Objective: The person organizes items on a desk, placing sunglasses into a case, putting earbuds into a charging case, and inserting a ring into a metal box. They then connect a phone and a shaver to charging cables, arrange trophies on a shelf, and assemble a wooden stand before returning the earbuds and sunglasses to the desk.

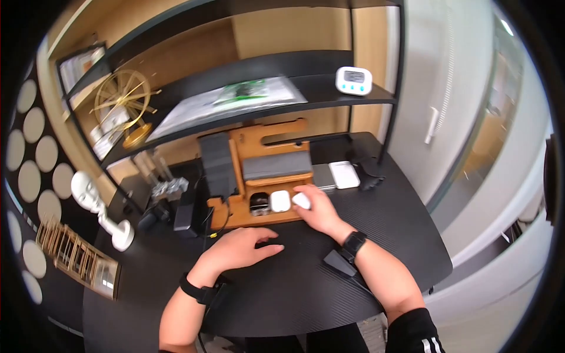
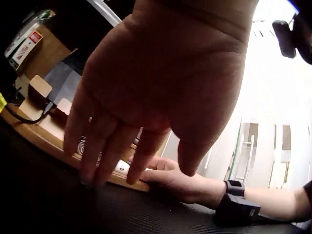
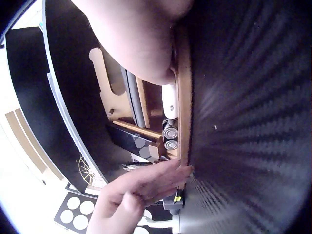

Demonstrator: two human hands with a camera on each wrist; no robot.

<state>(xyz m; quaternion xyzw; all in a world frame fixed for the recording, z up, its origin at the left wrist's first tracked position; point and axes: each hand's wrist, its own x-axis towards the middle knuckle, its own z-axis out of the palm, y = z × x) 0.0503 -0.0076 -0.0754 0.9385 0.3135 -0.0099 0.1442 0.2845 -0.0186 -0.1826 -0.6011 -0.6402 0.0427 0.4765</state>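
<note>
My right hand (image 1: 321, 212) holds a small white rounded object (image 1: 302, 200) at the right end of a wooden desk stand's (image 1: 238, 220) tray, its fingers covering part of it. Just left of it in the tray sits a white earbud case (image 1: 281, 201), which the right wrist view shows side-on. Beside that lies a dark item with round metallic ends (image 3: 170, 139). My left hand (image 1: 238, 247) hovers over the desk in front of the stand, fingers loosely extended and holding nothing; the left wrist view shows its palm (image 2: 156, 83).
Behind the tray, the stand bears a dark grey padded ledge (image 1: 278, 166). A white flat box (image 1: 344, 175) lies to the right; a black box (image 1: 187, 212) stands to the left. Overhead, a shelf carries a white timer (image 1: 354, 81) and a plastic packet (image 1: 235, 97).
</note>
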